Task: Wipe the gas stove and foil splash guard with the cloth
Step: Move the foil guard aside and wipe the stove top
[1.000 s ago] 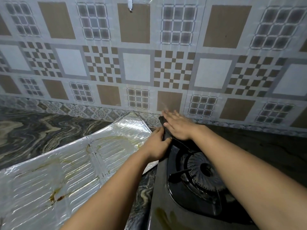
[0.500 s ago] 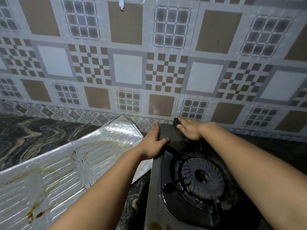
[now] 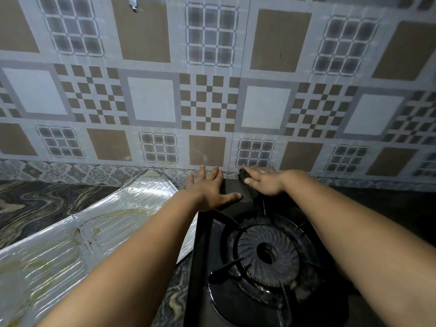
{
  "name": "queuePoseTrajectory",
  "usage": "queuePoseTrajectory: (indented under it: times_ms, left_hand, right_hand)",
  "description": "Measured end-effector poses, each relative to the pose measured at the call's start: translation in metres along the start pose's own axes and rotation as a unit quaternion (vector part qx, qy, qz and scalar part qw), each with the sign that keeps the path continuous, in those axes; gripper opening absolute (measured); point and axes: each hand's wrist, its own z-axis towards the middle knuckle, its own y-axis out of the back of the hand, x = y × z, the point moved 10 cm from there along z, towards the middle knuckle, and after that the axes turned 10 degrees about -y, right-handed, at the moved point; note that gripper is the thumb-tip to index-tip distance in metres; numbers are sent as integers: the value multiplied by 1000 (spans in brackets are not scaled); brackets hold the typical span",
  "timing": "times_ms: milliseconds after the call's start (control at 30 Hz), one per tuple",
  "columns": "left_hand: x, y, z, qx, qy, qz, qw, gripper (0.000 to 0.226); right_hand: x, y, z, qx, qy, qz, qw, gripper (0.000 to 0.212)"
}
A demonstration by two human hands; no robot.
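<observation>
On the near side of the black gas stove (image 3: pixel 236 291), its round ribbed burner (image 3: pixel 269 252) sits inside the pan support, between your two forearms. To the left of the stove the ribbed silver foil splash guard (image 3: pixel 77 234) lies flat on the dark marbled counter (image 3: pixel 40 201), streaked with brownish grease that looks untouched; its near right edge seems to tuck against the stove's side.

Beyond the burner, your left hand (image 3: pixel 208 191) lies open, fingers spread, palm flat on the stove's far-left corner, bracing it. Just right of it, your right hand (image 3: pixel 264 182) presses flat on the dark crumpled cloth (image 3: pixel 245 179) along the stove's back edge, fingers extended over it rather than curled around it. Beyond the stove stands the patterned tiled wall (image 3: pixel 212 102).

You appear to be wiping the stove's rear strip, so the stove step is in hand and the foil is not yet done. Next, you probably need firm downward pressure as you drag the cloth along the rim and around the pan-support legs.

Compared with half a second ago, your left hand has opened from gripping the stove's edge to lying flat, and the right hand and cloth sit slightly farther right along the back edge.
</observation>
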Motion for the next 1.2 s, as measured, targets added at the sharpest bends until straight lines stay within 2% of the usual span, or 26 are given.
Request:
queuePoseTrajectory:
  times_ms: [167, 333, 667, 867, 1100, 1200]
  left_hand:
    - [-7, 1, 10, 28, 11, 43, 999, 113]
    - [-20, 3, 19, 44, -17, 60, 997, 112]
    - [-45, -3, 39, 65, -58, 75, 993, 117]
    - [-59, -7, 48, 47, -86, 72, 993, 119]
    - [-51, -9, 61, 23, -83, 79, 993, 130]
    - [-44, -12, 60, 35, -81, 74, 993, 134]
  right_hand:
    - [-35, -2, -15, -55, -41, 27, 997, 58]
    - [-63, -6, -20, -85, -76, 48, 992, 57]
    - [-121, -13, -41, -109, -135, 107, 979, 57]
    - [-167, -18, -54, -127, -186, 125, 966, 57]
    - [-216, -13, -59, -132, -199, 132, 962, 57]
    - [-229, -16, -63, -128, -200, 136, 962, 57]
